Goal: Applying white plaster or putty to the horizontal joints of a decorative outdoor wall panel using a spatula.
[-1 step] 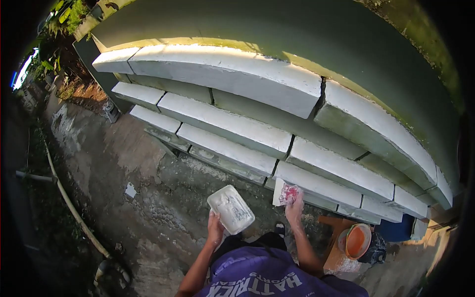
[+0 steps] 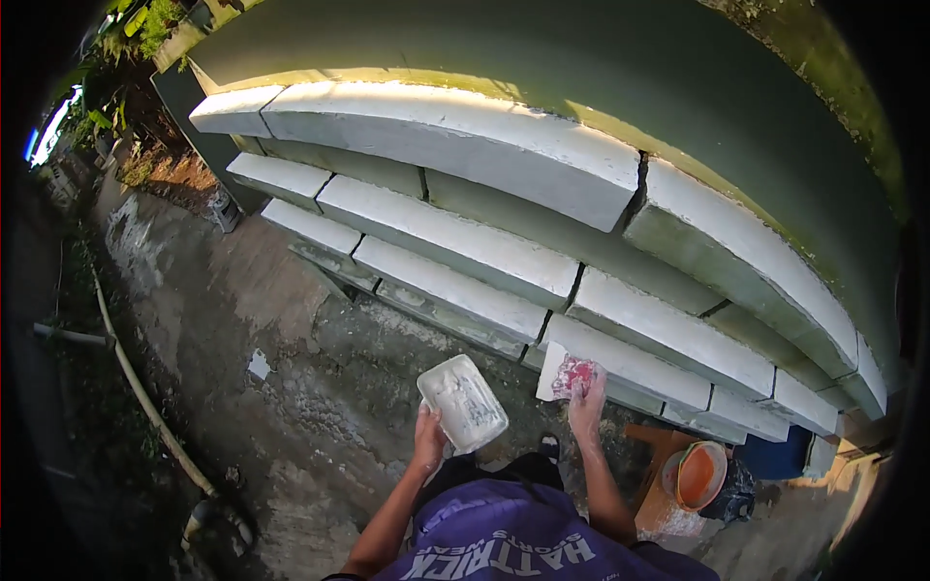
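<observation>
My left hand [image 2: 429,443] grips the near left edge of a white rectangular plastic tub [image 2: 492,416], tilted so its inside shows, smeared with grey-white paste. My right hand [image 2: 587,405] is closed on a putty spreader with a wide white blade [image 2: 550,372] and a pink-red grip [image 2: 576,376] caked in white. The blade is just in front of the lower row of white-topped blocks [image 2: 620,360]; whether it touches them I cannot tell. White residue covers the fingers of my right hand.
Above the lower blocks, longer white-topped ledges [image 2: 455,126] run along a dark green wall [image 2: 436,44]. At the right, an orange-lined bucket [image 2: 696,474] stands on a brown stool [image 2: 659,441], beside a black bag [image 2: 736,489]. A pipe [image 2: 145,397] crosses the left side.
Both hands, with the tub and spreader, appear slightly further right. The whole scene has also shifted a little, as the view moved.
</observation>
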Motion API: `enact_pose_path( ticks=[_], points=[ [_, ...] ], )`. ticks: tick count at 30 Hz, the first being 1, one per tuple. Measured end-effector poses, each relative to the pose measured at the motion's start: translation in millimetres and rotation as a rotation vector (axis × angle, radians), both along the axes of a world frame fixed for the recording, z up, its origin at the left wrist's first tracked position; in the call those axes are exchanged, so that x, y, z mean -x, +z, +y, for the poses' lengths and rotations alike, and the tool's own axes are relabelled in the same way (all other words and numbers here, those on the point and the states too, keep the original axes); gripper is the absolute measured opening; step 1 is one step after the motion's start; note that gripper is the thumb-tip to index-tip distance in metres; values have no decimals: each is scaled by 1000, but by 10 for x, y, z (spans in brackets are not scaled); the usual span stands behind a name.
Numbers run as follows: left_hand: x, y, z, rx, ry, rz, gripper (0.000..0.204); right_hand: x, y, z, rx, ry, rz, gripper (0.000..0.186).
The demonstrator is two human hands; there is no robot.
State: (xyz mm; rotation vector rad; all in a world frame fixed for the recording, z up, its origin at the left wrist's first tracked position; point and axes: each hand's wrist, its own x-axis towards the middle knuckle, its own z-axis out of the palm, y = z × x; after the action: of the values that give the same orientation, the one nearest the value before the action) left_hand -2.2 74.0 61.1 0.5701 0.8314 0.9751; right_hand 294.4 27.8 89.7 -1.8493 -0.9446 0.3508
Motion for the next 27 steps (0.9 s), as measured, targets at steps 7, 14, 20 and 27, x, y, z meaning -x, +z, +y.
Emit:
enact_pose_path(
  ticks=[7,14,20,27],
  points=[
    [-693,381,67,-44,-212,25,59,-54,866,17,-20,443,230,47],
    [-1252,429,-155,-66,-230,-20,64,-143,1038,-42,96,353,-114,44],
    [-1642,585,-311,-74,-219,7,62,-525,913,-98,78,414,-84,41],
    [-1969,291,-517,-4,-115,-2,60,-1021,518,-114,2,508,129,43]
  ],
)
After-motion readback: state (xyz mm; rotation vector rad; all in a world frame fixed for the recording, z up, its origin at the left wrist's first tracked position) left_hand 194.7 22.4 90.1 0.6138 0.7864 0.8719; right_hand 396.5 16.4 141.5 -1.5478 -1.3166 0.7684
